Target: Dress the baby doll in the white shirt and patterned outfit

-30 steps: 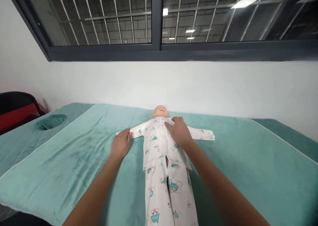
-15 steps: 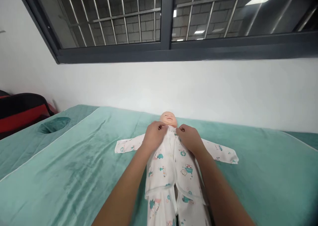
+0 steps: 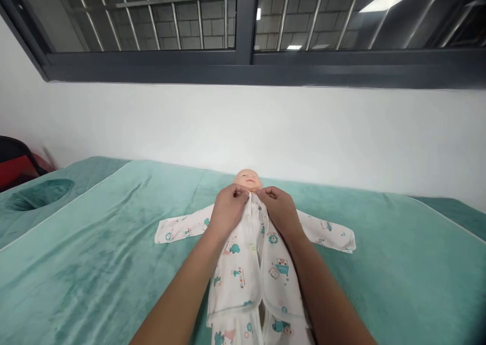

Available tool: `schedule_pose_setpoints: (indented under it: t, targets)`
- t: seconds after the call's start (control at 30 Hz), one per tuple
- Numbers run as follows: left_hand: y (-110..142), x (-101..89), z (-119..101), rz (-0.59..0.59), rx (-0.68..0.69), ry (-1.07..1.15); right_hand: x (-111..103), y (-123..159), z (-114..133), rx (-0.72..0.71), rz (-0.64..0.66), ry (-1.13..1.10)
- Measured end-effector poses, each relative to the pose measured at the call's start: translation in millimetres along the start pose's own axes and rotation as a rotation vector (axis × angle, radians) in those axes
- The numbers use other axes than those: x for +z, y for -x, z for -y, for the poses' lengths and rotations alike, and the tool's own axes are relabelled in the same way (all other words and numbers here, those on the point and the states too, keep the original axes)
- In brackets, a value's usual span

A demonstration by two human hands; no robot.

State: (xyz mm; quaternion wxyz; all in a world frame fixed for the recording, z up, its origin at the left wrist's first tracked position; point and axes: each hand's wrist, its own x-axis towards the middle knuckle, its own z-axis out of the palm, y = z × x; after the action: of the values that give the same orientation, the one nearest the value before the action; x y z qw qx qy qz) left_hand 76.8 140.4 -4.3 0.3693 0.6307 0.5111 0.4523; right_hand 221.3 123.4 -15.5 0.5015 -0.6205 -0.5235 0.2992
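White jacket (image 3: 237, 264), printed with small figures, is laid just below the doll's head (image 3: 247, 177), its long axis pointed from the head toward the viewer, sleeves spread to both sides, front parted. One collar edge is pinched by the left hand (image 3: 230, 206), just below and left of the head; the opposite edge is pinched by the right hand (image 3: 279, 206), just below and right. Both hands are about equally near, fingers narrowed. Matching trousers (image 3: 235, 332) are placed farther below the head. All is supported by a green-covered bed (image 3: 94, 264); beyond the head, a white wall (image 3: 228, 127) is topped by a barred window (image 3: 243, 67).
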Motion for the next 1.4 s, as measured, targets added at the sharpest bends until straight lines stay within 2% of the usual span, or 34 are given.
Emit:
schedule_pose_setpoints:
  t: [0.3,0.5,0.8,0.93,1.23,1.4]
  targets:
    - [8.9,4.2,-8.8,0.006,-0.039,0.164,3.3,8.5,2.2,-0.019,0.097,-0.254]
    - [5.7,7.2,-1.7,0.037,-0.064,0.200,3.7,6.4,-7.2,-0.013,0.164,-0.286]
    - [3.5,7.5,3.8,0.062,-0.084,0.295,-0.6,7.9,-13.7,0.027,0.200,-0.354]
    - [3.1,8.1,5.5,0.058,-0.101,0.344,2.1,9.5,-10.3,-0.029,0.173,-0.278]
    - [4.9,2.8,2.8,0.137,-0.096,0.305,0.4,15.5,2.1,-0.179,0.141,0.174]
    - [7.6,5.3,-2.7,0.094,-0.143,0.221,2.6,19.9,7.1,-0.294,0.179,0.340]
